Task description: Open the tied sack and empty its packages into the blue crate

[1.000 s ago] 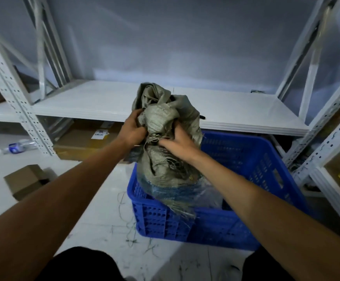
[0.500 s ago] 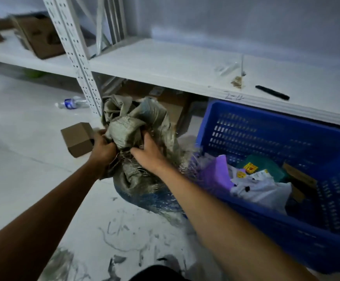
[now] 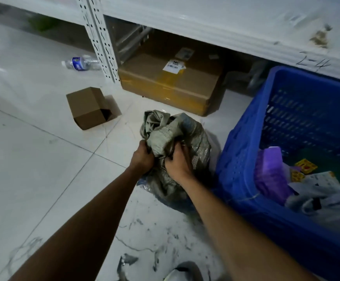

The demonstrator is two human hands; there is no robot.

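A person looks down at 2 bare forearms reaching to a crumpled grey-green woven sack [image 3: 171,138] on a pale tiled floor [image 3: 33,159]. The sack sits just left of a blue crate [image 3: 244,165], close to its perforated side wall; whether they touch cannot be told.

The left hand [image 3: 142,157] is clenched into a fist around a bunch of sack fabric on the left. The right hand [image 3: 178,163] grips the fabric beside it, fingers curled and pressed together into the folds. The fingertips of both hands are buried in the cloth, so whether they pinch a knot or tie cannot be told. No tie is visible.

Inside the crate lie several packages, including a purple parcel [image 3: 270,171], a grey bag [image 3: 317,191] and something with yellow labels.

Beyond the sack sit a small open cardboard box [image 3: 90,107], a large taped carton [image 3: 171,84] under a white shelf [image 3: 225,19], and a plastic bottle [image 3: 80,62] on its side.

The sack looks limp and mostly collapsed, so it may be nearly or fully empty, but its inside is hidden.

Risks from here: if anything remains inside and the sack is lifted or shaken where it sits, packages could fall onto the floor instead of into the crate. The loose woven fabric could also slip from the grip or snag on the crate's rim.
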